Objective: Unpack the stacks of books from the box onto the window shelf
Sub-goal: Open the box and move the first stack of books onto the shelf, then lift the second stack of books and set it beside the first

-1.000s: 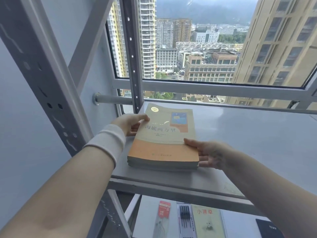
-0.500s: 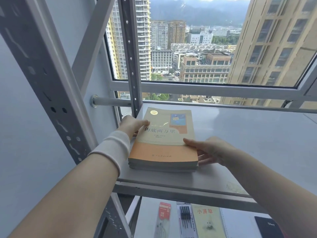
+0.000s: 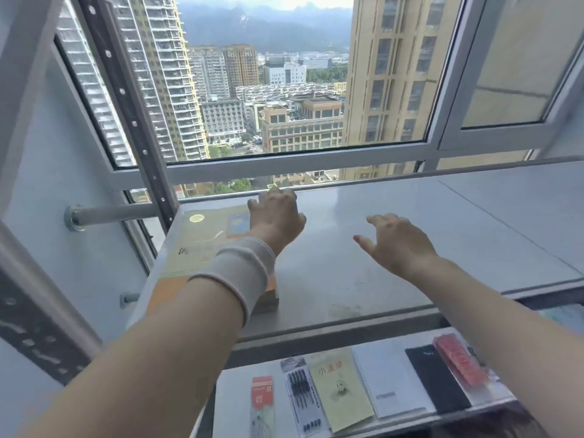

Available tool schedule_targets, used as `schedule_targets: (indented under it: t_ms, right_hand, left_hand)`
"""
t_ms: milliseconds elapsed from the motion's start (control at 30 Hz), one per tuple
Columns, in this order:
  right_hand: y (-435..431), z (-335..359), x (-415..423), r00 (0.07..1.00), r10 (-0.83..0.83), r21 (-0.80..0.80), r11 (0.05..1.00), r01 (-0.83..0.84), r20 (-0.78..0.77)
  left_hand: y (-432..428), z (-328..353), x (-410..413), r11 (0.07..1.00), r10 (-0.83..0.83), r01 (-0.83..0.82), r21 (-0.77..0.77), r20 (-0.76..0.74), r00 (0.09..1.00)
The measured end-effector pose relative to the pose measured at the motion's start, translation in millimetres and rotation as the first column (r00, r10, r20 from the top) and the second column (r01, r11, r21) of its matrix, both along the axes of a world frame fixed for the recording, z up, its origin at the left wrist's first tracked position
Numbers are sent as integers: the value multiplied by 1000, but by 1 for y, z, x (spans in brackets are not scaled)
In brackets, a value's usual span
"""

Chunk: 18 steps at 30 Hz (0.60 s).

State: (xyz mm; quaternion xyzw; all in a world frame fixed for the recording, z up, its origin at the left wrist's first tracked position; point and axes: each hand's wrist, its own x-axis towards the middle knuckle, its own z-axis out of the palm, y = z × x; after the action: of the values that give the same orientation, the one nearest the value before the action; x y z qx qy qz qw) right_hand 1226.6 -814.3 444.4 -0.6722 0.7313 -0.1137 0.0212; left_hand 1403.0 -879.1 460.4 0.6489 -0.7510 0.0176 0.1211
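Left hand (image 3: 278, 216) lies on the book stack (image 3: 202, 245), fingers bent over its one-o'clock corner, probably squaring it; grip unclear. Right hand (image 3: 398, 245) hovers spread and empty at three o'clock. Stack sits at the window shelf's (image 3: 474, 222) nine-o'clock end.

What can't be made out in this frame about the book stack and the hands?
- Book stack: head view, the left forearm covers most of its front edge, hiding the number of books.
- Left hand: head view, its own back hides the fingertips; contact with the stack cannot be told.
- Cover title: head view, blurred, partly under the wristband.
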Motion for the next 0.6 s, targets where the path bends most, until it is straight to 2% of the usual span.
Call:
schedule_targets:
  t_ms: [133, 367, 600]
  right_hand:
    - [49, 3, -80, 985, -78, -9, 997, 77, -156]
    - [193, -4, -251, 926, -334, 13, 940, 341, -177]
    - [390, -27, -421, 776, -608, 50, 781, 622, -165]
  left_hand:
    - [34, 2, -90, 983, -181, 184, -23, 102, 978]
    - [145, -8, -270, 897, -437, 442, -19, 106, 893]
    - [309, -39, -481, 713, -700, 699, 56, 114, 705]
